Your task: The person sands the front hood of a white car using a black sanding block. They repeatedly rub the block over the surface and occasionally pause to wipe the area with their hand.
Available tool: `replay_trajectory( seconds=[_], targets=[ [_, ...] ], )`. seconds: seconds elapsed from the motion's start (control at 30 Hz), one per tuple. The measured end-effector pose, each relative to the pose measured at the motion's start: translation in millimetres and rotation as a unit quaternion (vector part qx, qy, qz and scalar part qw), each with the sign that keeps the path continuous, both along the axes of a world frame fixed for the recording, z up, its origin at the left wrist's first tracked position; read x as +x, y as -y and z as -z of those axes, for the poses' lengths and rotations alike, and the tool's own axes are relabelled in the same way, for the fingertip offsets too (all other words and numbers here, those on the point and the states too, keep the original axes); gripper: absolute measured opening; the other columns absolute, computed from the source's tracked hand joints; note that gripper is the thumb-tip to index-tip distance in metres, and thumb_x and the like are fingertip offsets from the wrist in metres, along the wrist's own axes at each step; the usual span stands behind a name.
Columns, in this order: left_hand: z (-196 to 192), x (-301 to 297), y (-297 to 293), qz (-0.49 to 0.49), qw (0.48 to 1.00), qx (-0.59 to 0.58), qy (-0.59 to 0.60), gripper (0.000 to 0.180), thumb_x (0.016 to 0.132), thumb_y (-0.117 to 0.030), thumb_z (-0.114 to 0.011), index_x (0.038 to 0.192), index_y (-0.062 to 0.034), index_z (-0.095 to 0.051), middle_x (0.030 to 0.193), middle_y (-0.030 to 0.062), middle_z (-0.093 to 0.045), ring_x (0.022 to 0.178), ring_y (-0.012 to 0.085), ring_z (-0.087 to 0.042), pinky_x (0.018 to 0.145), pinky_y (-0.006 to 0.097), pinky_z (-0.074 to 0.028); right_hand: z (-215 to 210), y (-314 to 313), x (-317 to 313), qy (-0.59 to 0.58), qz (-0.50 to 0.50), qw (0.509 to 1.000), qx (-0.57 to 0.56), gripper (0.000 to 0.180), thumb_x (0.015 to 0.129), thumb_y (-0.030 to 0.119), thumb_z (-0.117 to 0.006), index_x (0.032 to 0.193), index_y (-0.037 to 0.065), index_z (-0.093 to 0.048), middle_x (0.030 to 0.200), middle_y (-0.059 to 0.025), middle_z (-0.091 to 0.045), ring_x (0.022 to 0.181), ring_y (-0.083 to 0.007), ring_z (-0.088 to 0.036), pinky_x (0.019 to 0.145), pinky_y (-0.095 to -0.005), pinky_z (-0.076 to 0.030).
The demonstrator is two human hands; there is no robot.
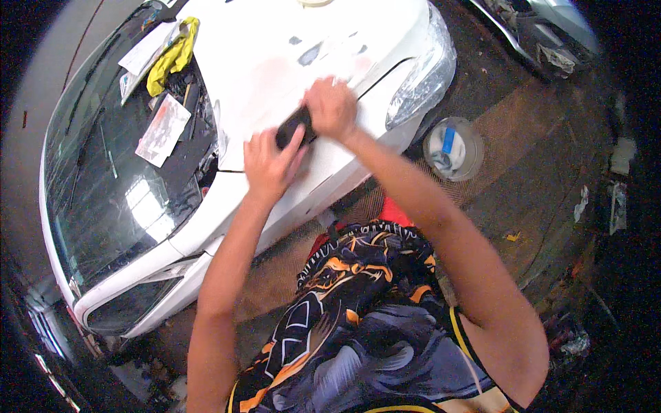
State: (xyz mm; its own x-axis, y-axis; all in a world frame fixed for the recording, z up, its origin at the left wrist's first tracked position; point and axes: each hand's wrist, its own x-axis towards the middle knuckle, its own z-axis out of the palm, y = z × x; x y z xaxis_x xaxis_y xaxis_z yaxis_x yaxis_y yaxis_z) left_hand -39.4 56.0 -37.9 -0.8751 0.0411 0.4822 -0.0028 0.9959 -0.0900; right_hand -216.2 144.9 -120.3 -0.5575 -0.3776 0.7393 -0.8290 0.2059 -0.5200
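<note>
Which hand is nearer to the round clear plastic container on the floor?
Right. The right hand grips the black sanding block on the white fender, closer to the round clear plastic container; the left hand lies farther left.

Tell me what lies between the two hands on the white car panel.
In the head view, a dark sanding block spans the gap: the right hand presses its upper end, the left hand its lower end, on the white fender.

Sleeveless patterned top — black, orange, grey.

yellow rag [172,58] and some papers [163,129] sitting up by the windshield [110,199], plus a clear plastic tub [453,149] on the dirty floor [544,179]
</note>
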Motion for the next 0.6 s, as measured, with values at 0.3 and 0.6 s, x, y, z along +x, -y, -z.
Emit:
replay_trajectory(
  seconds=[0.3,0.6],
  targets=[
    [-7,33,-3,0.031,0.999,0.025,0.036,0.056,0.077,-0.028,-0.085,0.131,-0.0309,-0.072,0.104,0.0118,-0.061,0.089,0.0305,-0.058,0.072,0.045,-0.044,-14,-21,45,0.037,-0.032,0.997,-0.057,0.024,0.096,0.025,-0.061,0.075,0.013,-0.063,0.082,-0.0108,-0.063,0.081,-0.0347,-0.061,0.071,-0.0513,-0.042],
    [3,34,3,0.03,0.999,0.002,0.026,0.059,0.076,-0.03,-0.087,0.134,-0.0323,-0.072,0.113,0.0141,-0.065,0.09,0.0295,-0.061,0.075,0.042,-0.046,1,-11,33,-0.072,0.04,0.996,0.017,0.024,0.092,0.031,-0.064,0.078,0.012,-0.064,0.081,-0.0113,-0.061,0.079,-0.0344,-0.059,0.074,-0.0513,-0.044]
  ],
)
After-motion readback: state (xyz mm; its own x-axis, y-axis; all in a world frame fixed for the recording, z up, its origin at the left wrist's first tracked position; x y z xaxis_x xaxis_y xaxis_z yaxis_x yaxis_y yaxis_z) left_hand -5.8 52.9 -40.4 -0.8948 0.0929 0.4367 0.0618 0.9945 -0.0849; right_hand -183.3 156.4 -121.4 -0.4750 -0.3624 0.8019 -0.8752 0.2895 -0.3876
